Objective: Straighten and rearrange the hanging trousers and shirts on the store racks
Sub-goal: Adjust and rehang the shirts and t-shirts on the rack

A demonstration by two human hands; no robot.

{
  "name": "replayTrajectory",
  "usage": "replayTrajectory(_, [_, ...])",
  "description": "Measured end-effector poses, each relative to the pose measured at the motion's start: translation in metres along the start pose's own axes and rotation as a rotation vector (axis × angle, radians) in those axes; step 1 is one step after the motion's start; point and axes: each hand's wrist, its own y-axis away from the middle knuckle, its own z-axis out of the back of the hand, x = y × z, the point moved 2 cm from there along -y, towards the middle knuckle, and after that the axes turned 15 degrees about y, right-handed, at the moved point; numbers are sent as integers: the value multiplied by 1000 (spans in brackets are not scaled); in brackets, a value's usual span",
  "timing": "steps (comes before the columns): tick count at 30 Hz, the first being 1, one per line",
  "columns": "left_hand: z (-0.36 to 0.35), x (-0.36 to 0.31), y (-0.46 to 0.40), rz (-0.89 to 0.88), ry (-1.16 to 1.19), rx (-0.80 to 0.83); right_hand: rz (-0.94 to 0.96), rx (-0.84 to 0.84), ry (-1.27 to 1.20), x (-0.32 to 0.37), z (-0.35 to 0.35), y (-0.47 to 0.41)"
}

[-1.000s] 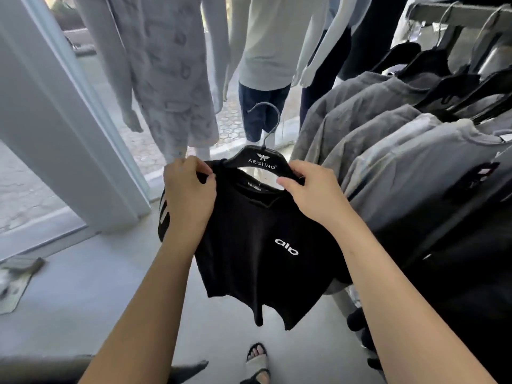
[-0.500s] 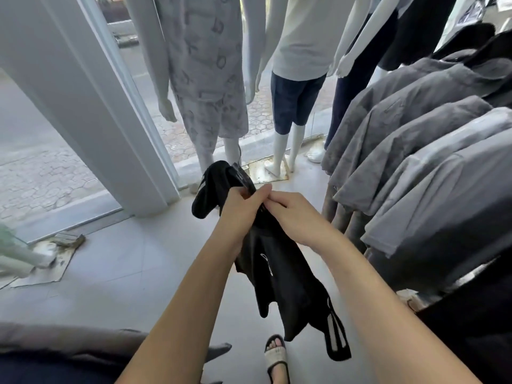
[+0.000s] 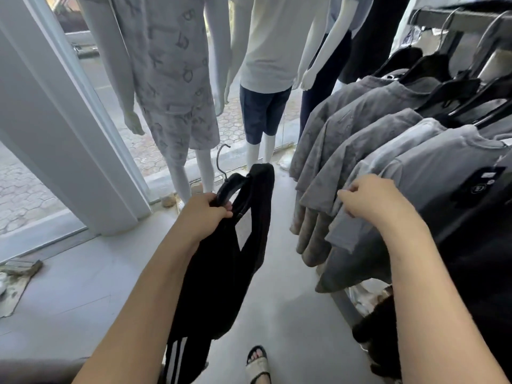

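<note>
Left hand (image 3: 206,214) grips black shirt's hanger (image 3: 231,184); right hand (image 3: 371,199), fingers curled, presses grey shirts (image 3: 374,139). Risk: the tilted hanger sheds the shirt.

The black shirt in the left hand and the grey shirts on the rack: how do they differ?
The black shirt is off the rack, hanging folded from the left hand; the grey shirts hang in a row on the rack. The black shirt shows white stripes; the nearest grey shirts look plain. All are on black hangers.
</note>
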Motion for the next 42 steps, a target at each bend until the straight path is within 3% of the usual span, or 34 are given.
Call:
replayTrajectory(4, [-5, -21, 9, -70, -240, -66, -157, -38, 80, -36, 21, -8])
replayTrajectory(10, [-18, -49, 27, -212, -399, -9, -25, -157, -66, -44, 26, -9])
replayTrajectory(14, [-23, -64, 40, -304, -481, 16, 51, -76, -114, -44, 19, -19])
replayTrajectory(18, [-51, -86, 49, -380, -484, 129, 51, -41, -310, -37, 27, -26])
replayTrajectory(25, [-126, -108, 45, -473, -489, 375, 62, -31, -249, -52, 43, -12])
replayTrajectory(34, [-209, -151, 29, -512, -483, 590, -11, -280, -202, -88, 75, 16])
replayTrajectory(42, [-285, -198, 24, -682, -330, 739, -330, -592, -548, -115, 99, 20])
